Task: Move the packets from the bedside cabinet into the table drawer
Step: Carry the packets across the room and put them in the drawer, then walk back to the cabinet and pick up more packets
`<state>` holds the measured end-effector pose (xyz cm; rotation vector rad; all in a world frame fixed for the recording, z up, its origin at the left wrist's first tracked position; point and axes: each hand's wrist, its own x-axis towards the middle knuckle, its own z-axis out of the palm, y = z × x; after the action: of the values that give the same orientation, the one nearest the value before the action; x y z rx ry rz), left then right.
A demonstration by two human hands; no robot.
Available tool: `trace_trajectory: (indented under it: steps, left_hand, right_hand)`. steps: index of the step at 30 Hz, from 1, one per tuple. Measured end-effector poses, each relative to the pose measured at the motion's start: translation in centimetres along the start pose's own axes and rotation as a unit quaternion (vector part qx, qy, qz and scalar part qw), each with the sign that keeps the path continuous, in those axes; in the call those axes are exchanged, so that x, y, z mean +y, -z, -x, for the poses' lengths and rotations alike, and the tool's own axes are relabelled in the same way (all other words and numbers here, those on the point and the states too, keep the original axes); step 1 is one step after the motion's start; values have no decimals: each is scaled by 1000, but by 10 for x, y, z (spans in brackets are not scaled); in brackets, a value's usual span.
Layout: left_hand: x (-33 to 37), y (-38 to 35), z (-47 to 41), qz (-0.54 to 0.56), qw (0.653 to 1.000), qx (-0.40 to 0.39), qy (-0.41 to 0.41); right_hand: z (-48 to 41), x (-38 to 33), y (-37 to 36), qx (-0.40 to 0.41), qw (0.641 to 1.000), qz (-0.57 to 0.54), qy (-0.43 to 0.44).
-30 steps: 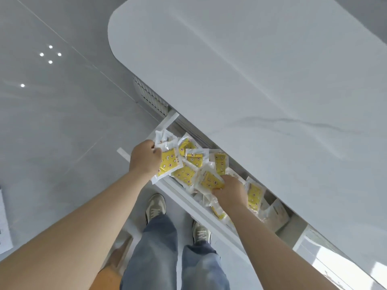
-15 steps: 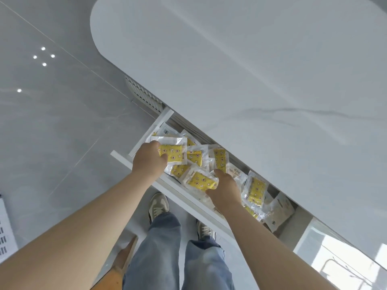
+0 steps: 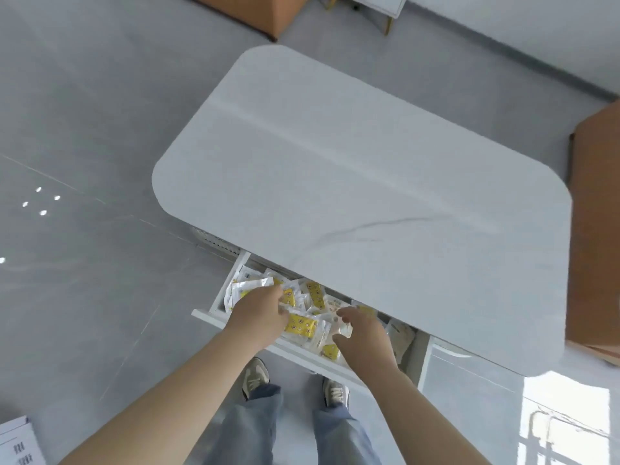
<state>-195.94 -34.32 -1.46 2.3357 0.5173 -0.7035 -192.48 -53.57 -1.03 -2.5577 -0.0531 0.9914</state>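
Note:
Under the white marble table top [image 3: 369, 196] the white drawer [image 3: 214, 319] stands pulled out, holding several clear packets with yellow prints, one [image 3: 300, 325] lying in the middle. My left hand [image 3: 260, 313] is over the drawer's left part, its fingers pinching a pale packet [image 3: 251, 285] that sticks out toward the left wall. My right hand [image 3: 364, 335] hangs over the right part, its curled fingers and thumb closed on a clear packet [image 3: 344, 328]. Packets beneath both hands are hidden.
A brown cabinet [image 3: 597, 229] stands against the table's right end. Another brown piece [image 3: 248, 11] and white furniture with gold legs [image 3: 385, 18] are at the far side. My shoes [image 3: 255, 377] stand under the drawer front. Printed paper [image 3: 16, 444] lies at the lower left.
The view has pulled back, showing the whole table top. Both hands have sunk lower among the packets, and the left hand's packet has shifted toward the drawer's left wall.

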Motion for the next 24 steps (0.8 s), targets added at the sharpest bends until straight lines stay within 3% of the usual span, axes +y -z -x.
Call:
trace_trajectory:
  steps: [5,12,24]
  left_hand:
    - [69,40,52,-55,995,-4,-81]
    - [199,55,119,-101,967,14,-234]
    - [445,-26,247,-107,892,83,-431]
  right_hand:
    - [66,1,67,81,995,-57,-9]
    - [161,54,177,249,961,-123,-12]
    - [340,236,333,453,882,-130,-22]
